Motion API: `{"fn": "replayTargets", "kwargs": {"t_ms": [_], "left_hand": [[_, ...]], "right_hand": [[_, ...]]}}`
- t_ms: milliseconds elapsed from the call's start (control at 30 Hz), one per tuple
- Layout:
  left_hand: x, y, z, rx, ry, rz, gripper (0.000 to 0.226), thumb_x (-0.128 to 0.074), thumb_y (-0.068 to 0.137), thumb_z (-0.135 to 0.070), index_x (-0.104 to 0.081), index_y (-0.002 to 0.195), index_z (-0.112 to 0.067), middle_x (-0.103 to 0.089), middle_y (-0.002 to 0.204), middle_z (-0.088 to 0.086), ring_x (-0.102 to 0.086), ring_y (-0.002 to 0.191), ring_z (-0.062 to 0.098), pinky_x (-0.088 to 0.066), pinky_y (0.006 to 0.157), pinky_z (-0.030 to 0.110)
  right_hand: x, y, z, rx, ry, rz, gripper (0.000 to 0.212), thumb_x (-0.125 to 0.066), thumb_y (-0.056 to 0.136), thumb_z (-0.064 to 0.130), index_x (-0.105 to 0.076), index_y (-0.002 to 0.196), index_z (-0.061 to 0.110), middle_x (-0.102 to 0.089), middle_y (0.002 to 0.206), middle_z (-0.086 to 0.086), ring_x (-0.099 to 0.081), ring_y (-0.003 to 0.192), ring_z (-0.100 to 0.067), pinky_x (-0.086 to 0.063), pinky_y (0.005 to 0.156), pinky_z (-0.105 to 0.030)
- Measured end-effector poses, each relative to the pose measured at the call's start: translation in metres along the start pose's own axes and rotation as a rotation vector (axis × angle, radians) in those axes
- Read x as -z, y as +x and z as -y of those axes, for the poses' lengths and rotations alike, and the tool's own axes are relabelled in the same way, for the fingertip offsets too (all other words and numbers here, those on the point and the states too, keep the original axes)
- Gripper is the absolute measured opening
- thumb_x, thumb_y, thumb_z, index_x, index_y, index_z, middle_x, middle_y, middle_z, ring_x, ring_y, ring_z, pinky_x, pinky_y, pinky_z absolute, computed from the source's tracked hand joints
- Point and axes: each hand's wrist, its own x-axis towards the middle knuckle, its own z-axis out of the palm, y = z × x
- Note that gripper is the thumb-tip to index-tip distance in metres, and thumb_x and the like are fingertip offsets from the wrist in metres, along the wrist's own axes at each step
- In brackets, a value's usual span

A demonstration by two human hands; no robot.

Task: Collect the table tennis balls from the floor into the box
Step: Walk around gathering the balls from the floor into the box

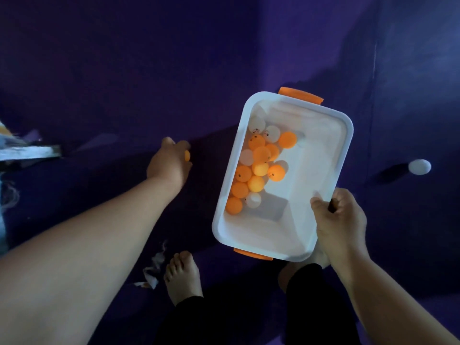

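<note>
**An orange ball is gripped beside a part-filled box**

At far left, pale clutter (27,150) lies on the purple floor (124,70). The left hand (169,165) is reached down, its grip curled closed around an orange ball (187,155). Just right, a white box (321,168) holding orange and white balls (258,168) is held tilted; its near rim is clamped by the right hand (339,220). Farther right, a white ball (420,166) remains on the floor. The ball is best carried over the rim before release, with the box levelled.
</note>
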Motion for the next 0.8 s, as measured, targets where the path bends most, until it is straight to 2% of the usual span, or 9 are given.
{"fn": "replayTargets", "kwargs": {"t_ms": [133, 200, 300, 433, 500, 567, 667, 733, 800], "left_hand": [[0.014, -0.016, -0.018, -0.042, -0.221, -0.255, 0.032, -0.053, 0.092, -0.026, -0.053, 0.122, -0.015, -0.050, 0.123, 0.012, -0.056, 0.101, 0.035, -0.044, 0.081, 0.038], [0.026, -0.035, -0.043, -0.265, -0.384, -0.385, 0.034, -0.051, 0.093, -0.029, -0.054, 0.121, -0.011, -0.055, 0.120, 0.007, -0.054, 0.103, 0.021, -0.041, 0.084, 0.024], [0.041, -0.073, -0.089, -0.519, -0.540, -0.428, 0.041, -0.047, 0.092, -0.040, -0.053, 0.119, -0.010, -0.052, 0.112, 0.000, -0.045, 0.098, -0.001, -0.032, 0.084, 0.001], [0.046, -0.114, -0.148, -0.750, -0.577, -0.319, 0.050, -0.035, 0.091, -0.051, -0.046, 0.123, -0.014, -0.049, 0.113, -0.003, -0.049, 0.102, 0.008, -0.035, 0.089, 0.008], [0.047, -0.123, -0.168, -0.789, -0.512, -0.234, 0.054, -0.032, 0.093, -0.054, -0.044, 0.130, -0.016, -0.050, 0.125, -0.002, -0.050, 0.114, 0.015, -0.040, 0.097, 0.023], [0.051, -0.128, -0.180, -0.745, -0.392, -0.318, 0.050, -0.040, 0.093, -0.048, -0.044, 0.133, -0.017, -0.053, 0.132, 0.002, -0.046, 0.123, 0.019, -0.037, 0.103, 0.036], [0.068, -0.132, -0.198, -0.441, -0.271, -0.435, 0.061, -0.062, 0.082, -0.030, -0.042, 0.137, -0.012, -0.049, 0.139, 0.009, -0.038, 0.130, 0.025, -0.029, 0.109, 0.040], [0.081, -0.135, -0.216, -0.200, -0.232, -0.288, 0.069, -0.068, 0.080, -0.027, -0.038, 0.140, -0.009, -0.044, 0.143, 0.011, -0.035, 0.133, 0.028, -0.033, 0.108, 0.043], [0.091, -0.135, -0.237, -0.048, -0.185, -0.096, 0.053, -0.061, 0.086, -0.031, -0.045, 0.132, -0.011, -0.051, 0.136, 0.009, -0.041, 0.127, 0.027, -0.039, 0.097, 0.041]], "right_hand": [[0.006, -0.002, 0.000, -0.025, 0.048, -0.011, 0.021, -0.057, 0.090, 0.029, -0.048, 0.072, 0.021, -0.054, 0.072, 0.003, -0.050, 0.064, -0.012, -0.041, 0.054, -0.026], [0.010, -0.004, 0.002, -0.045, 0.071, -0.021, 0.018, -0.057, 0.089, 0.029, -0.050, 0.075, 0.022, -0.055, 0.073, 0.004, -0.051, 0.065, -0.011, -0.042, 0.054, -0.025], [0.021, -0.006, 0.007, -0.067, 0.099, -0.033, 0.014, -0.057, 0.089, 0.028, -0.051, 0.076, 0.025, -0.057, 0.075, 0.005, -0.053, 0.067, -0.010, -0.041, 0.054, -0.023], [0.042, -0.007, 0.018, -0.066, 0.154, -0.045, 0.016, -0.057, 0.089, 0.024, -0.051, 0.075, 0.026, -0.057, 0.072, 0.006, -0.053, 0.066, -0.009, -0.041, 0.054, -0.022], [0.056, -0.006, 0.022, -0.061, 0.171, -0.059, 0.017, -0.057, 0.089, 0.023, -0.051, 0.074, 0.026, -0.057, 0.071, 0.006, -0.053, 0.065, -0.010, -0.043, 0.056, -0.023], [0.074, -0.004, 0.025, -0.062, 0.195, -0.064, 0.016, -0.057, 0.089, 0.024, -0.051, 0.075, 0.027, -0.058, 0.072, 0.005, -0.054, 0.066, -0.010, -0.044, 0.058, -0.023], [0.105, 0.000, 0.031, -0.077, 0.231, -0.049, 0.013, -0.057, 0.090, 0.025, -0.054, 0.078, 0.027, -0.059, 0.072, 0.005, -0.055, 0.068, -0.011, -0.046, 0.060, -0.026], [0.129, 0.005, 0.035, -0.078, 0.239, -0.041, 0.012, -0.057, 0.090, 0.027, -0.054, 0.078, 0.026, -0.059, 0.071, 0.004, -0.055, 0.066, -0.013, -0.046, 0.060, -0.028], [0.152, 0.014, 0.038, -0.067, 0.231, -0.031, 0.012, -0.057, 0.090, 0.027, -0.054, 0.078, 0.023, -0.058, 0.069, 0.003, -0.054, 0.066, -0.014, -0.047, 0.061, -0.031]]}}
